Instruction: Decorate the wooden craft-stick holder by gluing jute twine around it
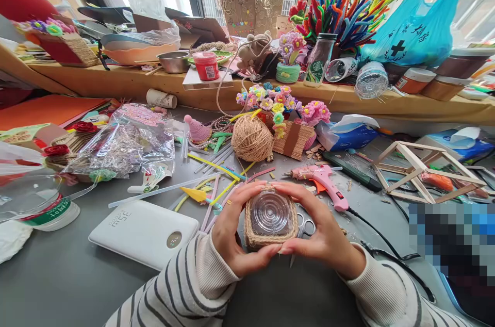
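Between my two hands sits a small clear plastic container wrapped in jute twine (271, 216), its ringed clear face turned up toward me. My left hand (236, 229) grips its left side, thumb along the near edge and fingers over the far edge. On the right side my right hand (323, 229) grips it the same way, with the thumbs almost meeting in front. Scissors (307, 226) lie partly hidden behind the right hand. Beyond the hands are a ball of jute twine (252, 137) and a pink hot glue gun (325, 182) lying on its side.
A white power bank (145, 234) lies at the left. Past the glue gun are a dark green cutter (351, 171) and a wooden stick frame (429, 172). The glue gun's black cord (377, 231) runs rightward. Crafts and jars crowd the ledge (201, 92) behind.
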Tool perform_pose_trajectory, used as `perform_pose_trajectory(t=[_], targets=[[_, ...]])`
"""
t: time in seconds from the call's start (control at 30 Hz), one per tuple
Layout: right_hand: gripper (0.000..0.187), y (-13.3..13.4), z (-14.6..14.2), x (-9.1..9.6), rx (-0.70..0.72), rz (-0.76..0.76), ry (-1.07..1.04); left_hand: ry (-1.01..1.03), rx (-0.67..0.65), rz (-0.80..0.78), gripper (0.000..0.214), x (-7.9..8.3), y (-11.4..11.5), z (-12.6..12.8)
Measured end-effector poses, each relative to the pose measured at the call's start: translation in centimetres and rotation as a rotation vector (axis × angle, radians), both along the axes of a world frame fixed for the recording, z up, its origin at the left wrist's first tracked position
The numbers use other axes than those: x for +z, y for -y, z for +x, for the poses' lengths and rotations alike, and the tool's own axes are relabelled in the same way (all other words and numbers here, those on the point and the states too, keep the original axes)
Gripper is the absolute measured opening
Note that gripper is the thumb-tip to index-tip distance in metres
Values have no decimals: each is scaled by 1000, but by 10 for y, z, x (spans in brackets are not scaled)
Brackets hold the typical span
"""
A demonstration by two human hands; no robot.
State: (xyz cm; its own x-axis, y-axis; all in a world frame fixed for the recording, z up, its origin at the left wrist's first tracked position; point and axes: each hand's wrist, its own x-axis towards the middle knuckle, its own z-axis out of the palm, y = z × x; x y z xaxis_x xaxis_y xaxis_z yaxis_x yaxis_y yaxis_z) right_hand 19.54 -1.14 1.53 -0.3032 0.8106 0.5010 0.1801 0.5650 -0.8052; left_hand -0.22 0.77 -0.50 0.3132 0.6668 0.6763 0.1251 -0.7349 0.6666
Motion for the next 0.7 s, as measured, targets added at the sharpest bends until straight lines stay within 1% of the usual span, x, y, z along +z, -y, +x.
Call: perform_pose_trajectory(t=[0.13, 0.27, 0.37, 0.43, 0.53, 0.63, 0.7], targets=[[70, 1, 1, 5, 10, -7, 32, 20, -15, -8, 73, 1, 0, 0], [71, 4, 4, 12, -26, 55, 175, 52, -50, -77, 79, 0, 2, 1], [64, 7, 6, 17, -63, 139, 292, 74, -88, -141, 84, -1, 4, 1], [61, 10, 4, 18, -45, 218, 340, 71, -94, -147, 84, -1, 4, 0], [64, 13, 0, 18, -28, 305, 396, 58, -89, -152, 84, -2, 5, -1], [68, 15, -3, 17, -132, 317, 457, 93, -91, -177, 88, -3, 5, 0], [68, 16, -4, 18, -163, 318, 467, 132, -110, -181, 91, -3, 6, 1]])
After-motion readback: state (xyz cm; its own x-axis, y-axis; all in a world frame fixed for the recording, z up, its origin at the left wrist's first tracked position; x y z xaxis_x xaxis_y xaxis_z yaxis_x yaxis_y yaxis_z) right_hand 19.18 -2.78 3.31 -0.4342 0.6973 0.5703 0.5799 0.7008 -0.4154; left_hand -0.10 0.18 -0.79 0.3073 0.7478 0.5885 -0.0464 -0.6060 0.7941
